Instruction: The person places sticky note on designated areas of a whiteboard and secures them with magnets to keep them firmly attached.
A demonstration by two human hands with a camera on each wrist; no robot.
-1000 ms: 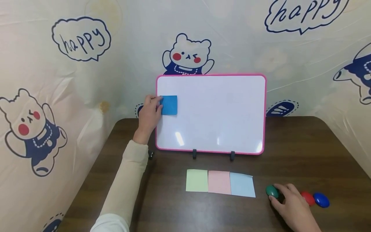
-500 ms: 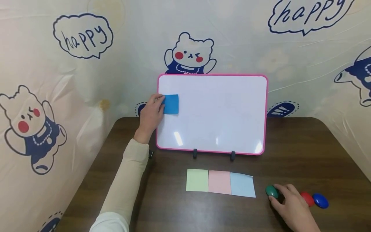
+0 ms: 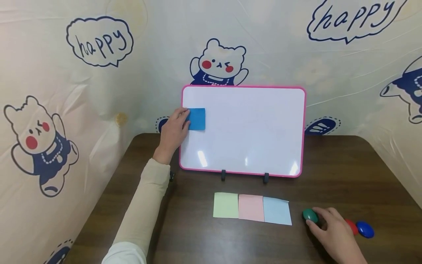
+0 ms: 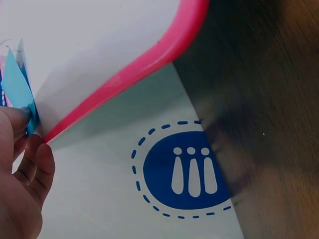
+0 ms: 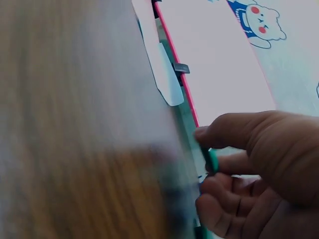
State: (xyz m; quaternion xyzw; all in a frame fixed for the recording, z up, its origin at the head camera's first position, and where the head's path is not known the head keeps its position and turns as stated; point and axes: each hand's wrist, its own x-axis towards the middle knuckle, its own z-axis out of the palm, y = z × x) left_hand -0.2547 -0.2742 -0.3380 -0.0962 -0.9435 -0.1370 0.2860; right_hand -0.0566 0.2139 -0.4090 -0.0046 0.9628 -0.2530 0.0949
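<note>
A pink-framed whiteboard [image 3: 244, 135] stands on the table. My left hand [image 3: 174, 128] is at its left edge and pinches the left side of a blue sticky note [image 3: 197, 119] held against the board. Seen from the left wrist, the note [image 4: 17, 82] sits between thumb and fingers. Low on the right, my right hand [image 3: 334, 231] pinches a round green magnet [image 3: 310, 215] between thumb and forefinger; the right wrist view shows that magnet [image 5: 213, 160] edge-on. Just beyond this hand lie a red magnet [image 3: 352, 226], partly hidden, and a blue magnet [image 3: 365, 229].
Green [image 3: 225, 205], pink [image 3: 251, 208] and light blue [image 3: 277, 211] sticky notes lie in a row on the brown table [image 3: 188, 234]. Two black feet [image 3: 266, 178] hold the board's lower edge. A printed curtain [image 3: 148, 55] hangs close behind the table.
My right hand has shifted slightly upward with the green magnet and now covers more of the red one. My left hand stays at the blue note. The head view has moved a little.
</note>
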